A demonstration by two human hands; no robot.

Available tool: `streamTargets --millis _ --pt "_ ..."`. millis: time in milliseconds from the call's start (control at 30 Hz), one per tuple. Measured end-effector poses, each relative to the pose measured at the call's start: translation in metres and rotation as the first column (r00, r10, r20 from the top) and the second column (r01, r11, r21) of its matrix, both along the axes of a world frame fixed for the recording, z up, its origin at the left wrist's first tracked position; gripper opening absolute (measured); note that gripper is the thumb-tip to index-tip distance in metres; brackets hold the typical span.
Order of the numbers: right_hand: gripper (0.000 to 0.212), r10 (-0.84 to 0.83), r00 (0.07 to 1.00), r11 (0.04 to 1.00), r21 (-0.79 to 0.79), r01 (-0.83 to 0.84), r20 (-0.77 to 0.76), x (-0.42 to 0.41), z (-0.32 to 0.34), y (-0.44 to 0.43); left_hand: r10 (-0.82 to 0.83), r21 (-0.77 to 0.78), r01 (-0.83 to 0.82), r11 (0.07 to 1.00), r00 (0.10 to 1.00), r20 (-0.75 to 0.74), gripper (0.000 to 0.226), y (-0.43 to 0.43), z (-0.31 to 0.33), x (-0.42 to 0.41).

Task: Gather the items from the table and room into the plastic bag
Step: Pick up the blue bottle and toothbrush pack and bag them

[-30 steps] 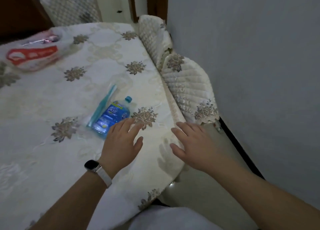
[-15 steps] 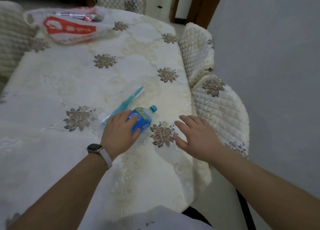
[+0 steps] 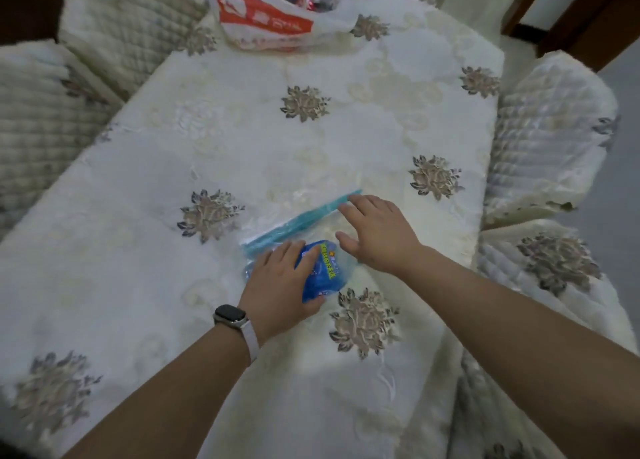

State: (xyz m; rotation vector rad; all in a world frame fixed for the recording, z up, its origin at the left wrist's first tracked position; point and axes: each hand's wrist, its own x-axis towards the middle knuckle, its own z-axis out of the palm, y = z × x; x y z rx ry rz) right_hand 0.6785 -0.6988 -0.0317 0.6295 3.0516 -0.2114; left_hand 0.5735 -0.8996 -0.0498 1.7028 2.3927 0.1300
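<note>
A small blue bottle (image 3: 323, 271) with a green and yellow label lies inside a clear zip bag (image 3: 322, 221) with a blue seal strip, on the near right of the table (image 3: 242, 129). My left hand (image 3: 277, 285), a watch on its wrist, is closed around the bottle's near end. Just right of the bottle, my right hand (image 3: 377, 233) lies flat with fingers spread on the clear bag, fingertips at the seal strip. A white plastic bag with red print (image 3: 270, 19) lies at the table's far end with things inside.
A white embroidered cloth covers the table. Quilted chair covers stand close around it: on the left (image 3: 41, 119), far left (image 3: 131, 19), right (image 3: 547, 140) and near right (image 3: 554, 285). A dark wooden door frame (image 3: 571, 15) is at the top right.
The view has swung left and over the table. My left hand has gone from reaching to closing on the bottle. My right hand has moved from the table edge onto the clear bag.
</note>
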Motion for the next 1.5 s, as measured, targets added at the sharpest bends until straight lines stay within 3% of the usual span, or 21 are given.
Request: streamTargets --millis 167,367,600,700,867,1167,1367,1500 --pt "0.065 0.192 0.981 0.980 -0.042 -0.193 -0.025 -0.043 -0.026 0.038 0.059 0.012 -0.059 0.998 0.998 -0.025 0.088 0.002 -0.009 0.003" --pt "0.065 0.378 0.913 0.926 -0.079 -0.370 0.154 -0.070 -0.052 0.049 0.053 0.062 -0.049 0.997 0.997 -0.056 0.090 0.009 -0.017 -0.002" --pt "0.043 0.366 0.912 0.930 -0.034 -0.366 0.185 -0.068 -0.051 0.042 0.077 0.054 -0.074 0.996 0.996 -0.050 0.090 0.011 -0.015 -0.002" --pt "0.039 0.302 0.922 0.953 -0.041 -0.301 0.242 -0.062 -0.044 0.040 0.076 0.066 -0.073 0.995 0.996 -0.041 0.091 0.011 -0.012 -0.001" --pt "0.034 0.126 0.972 0.989 -0.095 -0.109 0.199 -0.030 -0.020 0.042 0.080 0.111 -0.082 0.990 0.997 0.023 0.089 0.003 -0.006 0.001" --pt "0.036 -0.288 0.956 0.948 -0.127 0.293 0.060 0.040 0.053 -0.005 0.111 0.410 -0.154 0.899 0.986 0.125 0.088 -0.037 0.051 0.006" --pt "0.032 -0.453 0.891 0.882 -0.152 0.446 -0.017 0.072 0.092 -0.072 0.171 0.458 -0.367 0.809 0.894 0.414 0.092 -0.088 0.074 0.008" --pt "0.030 -0.483 0.875 0.860 -0.216 0.463 -0.045 0.085 0.102 -0.116 0.188 0.458 -0.448 0.768 0.841 0.507 0.090 -0.120 0.090 0.015"
